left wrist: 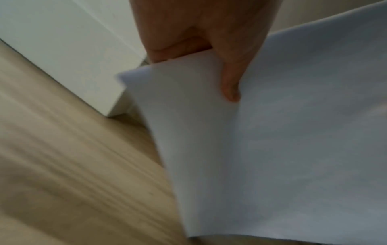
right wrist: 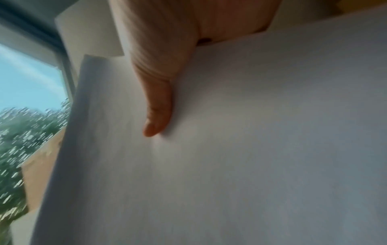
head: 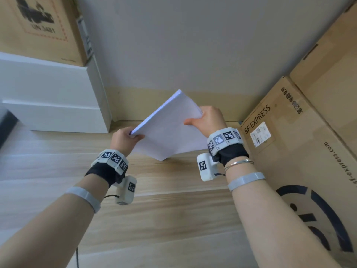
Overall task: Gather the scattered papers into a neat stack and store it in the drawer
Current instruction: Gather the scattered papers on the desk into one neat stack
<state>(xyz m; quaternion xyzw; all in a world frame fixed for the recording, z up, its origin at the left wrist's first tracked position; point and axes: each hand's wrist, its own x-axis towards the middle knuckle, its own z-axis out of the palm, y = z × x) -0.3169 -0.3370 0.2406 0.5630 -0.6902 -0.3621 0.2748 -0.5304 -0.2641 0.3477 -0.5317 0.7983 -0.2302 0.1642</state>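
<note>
A stack of white paper sheets (head: 170,126) hangs tilted above the wooden floor, one corner pointing up at the wall. My left hand (head: 125,139) pinches its lower left corner, thumb on top. My right hand (head: 207,118) grips the right edge, thumb lying across the top sheet. In the left wrist view the paper stack (left wrist: 293,140) fills the right side under my thumb (left wrist: 230,86). In the right wrist view my thumb (right wrist: 157,116) presses on the paper stack (right wrist: 230,149). The white drawer unit (head: 54,101) stands at the left, its fronts closed.
The wooden floor (head: 164,209) spreads below the hands. A brown SF Express carton (head: 301,151) stands close on the right. Another cardboard box (head: 40,28) sits on top of the white unit. A grey wall (head: 183,45) is straight ahead.
</note>
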